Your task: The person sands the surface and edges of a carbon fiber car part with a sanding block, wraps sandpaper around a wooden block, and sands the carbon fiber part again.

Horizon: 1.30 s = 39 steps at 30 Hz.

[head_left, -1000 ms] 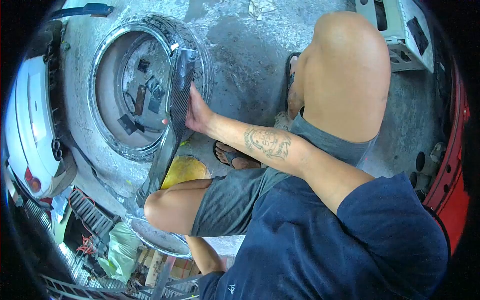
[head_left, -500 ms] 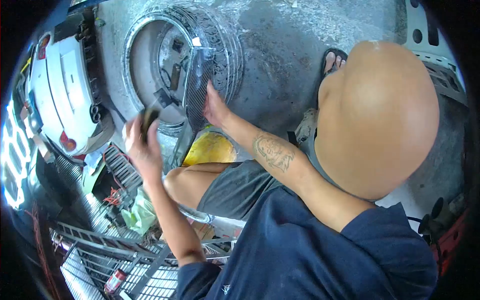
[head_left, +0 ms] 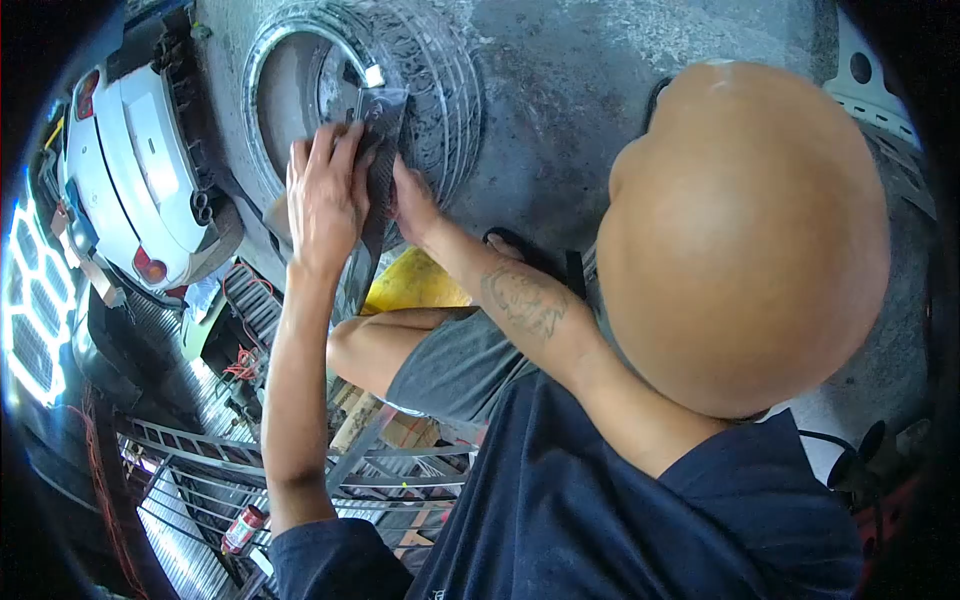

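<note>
A long, narrow black part with a carbon-fibre weave [head_left: 380,185] stands roughly upright in front of me, above a dusty tyre. My right hand [head_left: 412,205] grips its right side, with the thumb along the face and the other fingers mostly hidden behind. My left hand [head_left: 325,195] lies over the part's left edge, fingers bent and pressed close together. Whatever sits under those fingers is hidden. At the part's upper end shows a small white patch [head_left: 374,76]. Below both hands is a yellow object [head_left: 420,280], partly covered by my leg.
The dusty tyre [head_left: 455,110] lies on the concrete floor [head_left: 560,110]. My raised knee [head_left: 750,240] fills the right side. A white car's rear section [head_left: 140,170] stands at left. Metal racks [head_left: 210,445] and a red-labelled can [head_left: 243,529] are at lower left.
My left hand, which held a small dark pad away from the part, has moved up and right onto it. My right hand still grips the part. My raised knee shifted slightly.
</note>
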Motion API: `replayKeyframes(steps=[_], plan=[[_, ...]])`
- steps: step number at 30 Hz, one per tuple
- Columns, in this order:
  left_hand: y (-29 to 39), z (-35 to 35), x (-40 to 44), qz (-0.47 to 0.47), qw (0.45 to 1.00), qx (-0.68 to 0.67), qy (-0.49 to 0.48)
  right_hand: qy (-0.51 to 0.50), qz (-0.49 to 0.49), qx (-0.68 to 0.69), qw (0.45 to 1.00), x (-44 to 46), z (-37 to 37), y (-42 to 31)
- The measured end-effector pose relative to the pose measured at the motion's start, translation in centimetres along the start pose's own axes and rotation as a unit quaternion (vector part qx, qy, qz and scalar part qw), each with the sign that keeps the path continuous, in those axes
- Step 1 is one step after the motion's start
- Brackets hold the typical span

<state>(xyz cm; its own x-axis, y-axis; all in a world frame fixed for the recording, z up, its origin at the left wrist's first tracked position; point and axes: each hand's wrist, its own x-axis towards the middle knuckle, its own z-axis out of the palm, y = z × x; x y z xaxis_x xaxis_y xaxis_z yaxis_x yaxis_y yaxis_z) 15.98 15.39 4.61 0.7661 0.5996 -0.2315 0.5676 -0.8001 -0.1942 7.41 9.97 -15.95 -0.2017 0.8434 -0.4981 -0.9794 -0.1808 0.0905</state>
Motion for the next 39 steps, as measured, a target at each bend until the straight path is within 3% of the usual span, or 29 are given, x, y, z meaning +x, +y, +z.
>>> replayKeyframes(steps=[1, 2, 5, 7, 13, 14, 17, 21, 31, 37, 38, 39], plan=[[-0.1, -0.1, -0.7, 0.003, 1.0, 0.0, 0.001, 0.007, 0.027, -0.092, 0.995, 1.0, -1.0, 0.4], [-0.3, -0.1, -1.1, 0.005, 1.0, 0.009, -0.006, 0.007, 0.021, -0.093, 0.995, 1.5, -0.8, -0.4], [-0.1, -0.1, 0.0, -0.009, 0.999, 0.029, -0.038, -0.01, -0.028, 0.081, 0.996, -0.4, 1.4, -1.1], [0.2, 0.4, 0.9, -0.012, 0.999, 0.038, 0.034, -0.016, -0.051, 0.09, 0.994, -0.9, 1.6, -0.9], [0.4, 0.0, 0.2, -0.045, 0.998, 0.035, -0.011, -0.048, -0.019, 0.046, 0.998, -0.4, 0.7, -1.2], [0.0, 0.0, 1.3, -0.05, 0.998, 0.044, 0.022, -0.048, -0.008, 0.047, 0.998, -1.1, 0.8, -0.2], [-0.5, -1.1, 0.9, -0.093, 0.991, 0.029, 0.096, -0.023, -0.02, 0.07, 0.997, -0.3, 0.9, -0.9], [2.6, -1.9, -2.3, -0.099, 0.994, 0.014, 0.046, 0.014, -0.013, 0.04, 0.999, 0.2, 0.3, -0.2], [1.2, 0.4, -0.2, -0.062, 0.998, 0.015, 0.017, 0.151, 0.074, -0.029, 0.985, 0.0, 4.4, -2.5], [1.5, 1.0, -1.1, -0.057, 0.997, 0.021, 0.053, 0.231, 0.137, -0.063, 0.961, -0.5, 6.7, -4.9], [1.2, 0.9, -0.5, -0.06, 0.997, 0.018, 0.043, -0.04, -0.024, 0.05, 0.998, 1.5, -0.7, 1.7], [1.3, 0.5, -0.6, -0.069, 0.997, 0.015, 0.027, -0.035, -0.022, 0.048, 0.998, 1.2, -1.3, 2.2]])
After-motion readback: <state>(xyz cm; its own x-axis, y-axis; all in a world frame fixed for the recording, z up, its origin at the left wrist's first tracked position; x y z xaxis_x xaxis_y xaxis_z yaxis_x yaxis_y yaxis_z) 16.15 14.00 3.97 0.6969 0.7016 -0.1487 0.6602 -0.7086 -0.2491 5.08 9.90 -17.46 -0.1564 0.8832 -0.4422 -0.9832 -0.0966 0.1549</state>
